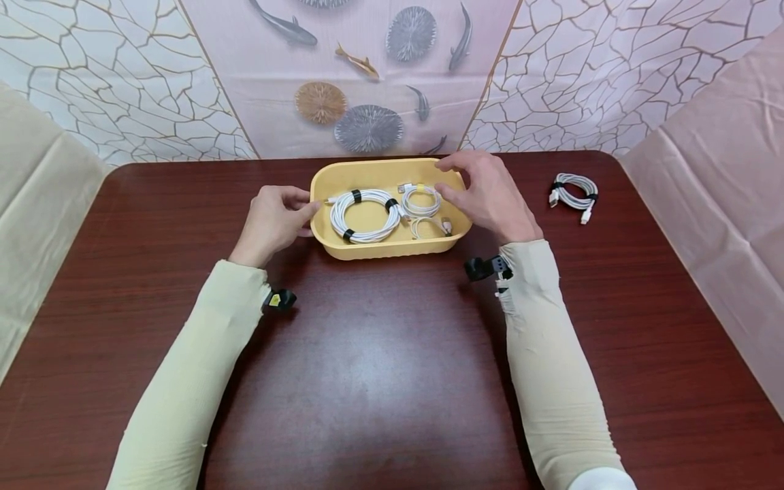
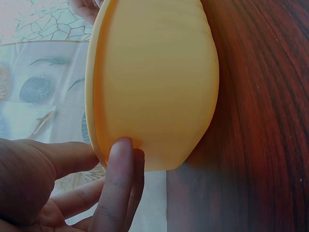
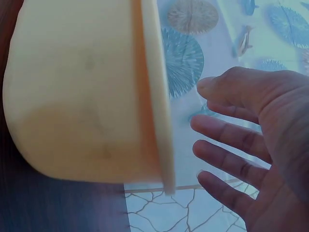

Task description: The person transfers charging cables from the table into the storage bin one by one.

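A yellow plastic storage bin [image 1: 392, 251] sits toward the back of the table, with coiled cables inside. My left hand [image 1: 269, 221] pinches its left end, thumb over the rim and fingertips [image 2: 120, 154] against the outer wall. Over the bin's right end hovers my right hand [image 1: 490, 194], its fingers spread and apart from the rim in the right wrist view. In the bin, a large white coiled cable [image 1: 338, 226] with black ties lies at the left. A smaller white cable coil [image 1: 437, 204] with a yellow tie and a thin pale cable [image 1: 416, 230] lie at the right.
Another white-grey cable coil [image 1: 576, 202] with black ties rests on the dark red wooden table [image 1: 367, 381], right of the bin. Patterned cloth [image 1: 380, 102] hangs behind the table's far edge. Small wrist cameras [image 1: 283, 299] stick out inward from both sleeves.
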Motion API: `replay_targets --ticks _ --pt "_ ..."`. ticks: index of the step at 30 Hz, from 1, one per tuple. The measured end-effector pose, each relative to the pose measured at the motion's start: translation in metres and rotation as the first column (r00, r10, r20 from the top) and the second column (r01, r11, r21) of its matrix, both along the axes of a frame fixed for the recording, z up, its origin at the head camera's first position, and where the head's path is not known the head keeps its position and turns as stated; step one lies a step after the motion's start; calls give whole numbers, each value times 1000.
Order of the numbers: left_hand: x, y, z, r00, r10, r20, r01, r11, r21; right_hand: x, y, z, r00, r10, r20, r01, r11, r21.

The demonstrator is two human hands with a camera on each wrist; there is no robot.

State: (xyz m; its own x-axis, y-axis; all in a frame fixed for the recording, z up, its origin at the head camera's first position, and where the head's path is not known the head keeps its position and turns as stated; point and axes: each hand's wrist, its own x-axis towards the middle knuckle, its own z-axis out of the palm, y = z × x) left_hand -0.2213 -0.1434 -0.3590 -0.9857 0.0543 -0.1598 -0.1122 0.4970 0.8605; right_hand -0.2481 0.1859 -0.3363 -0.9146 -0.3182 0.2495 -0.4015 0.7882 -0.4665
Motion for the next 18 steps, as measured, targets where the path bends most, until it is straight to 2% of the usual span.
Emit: replay_targets --ticks 9,18 --pt "0 0 1 1000 2 7 -2 1000 5 -1 8 -1 1000 -20 5 19 1000 3" --pt "0 0 0 1000 -1 -6 1 1000 -1 -1 17 0 998 -58 15 59 997 -48"
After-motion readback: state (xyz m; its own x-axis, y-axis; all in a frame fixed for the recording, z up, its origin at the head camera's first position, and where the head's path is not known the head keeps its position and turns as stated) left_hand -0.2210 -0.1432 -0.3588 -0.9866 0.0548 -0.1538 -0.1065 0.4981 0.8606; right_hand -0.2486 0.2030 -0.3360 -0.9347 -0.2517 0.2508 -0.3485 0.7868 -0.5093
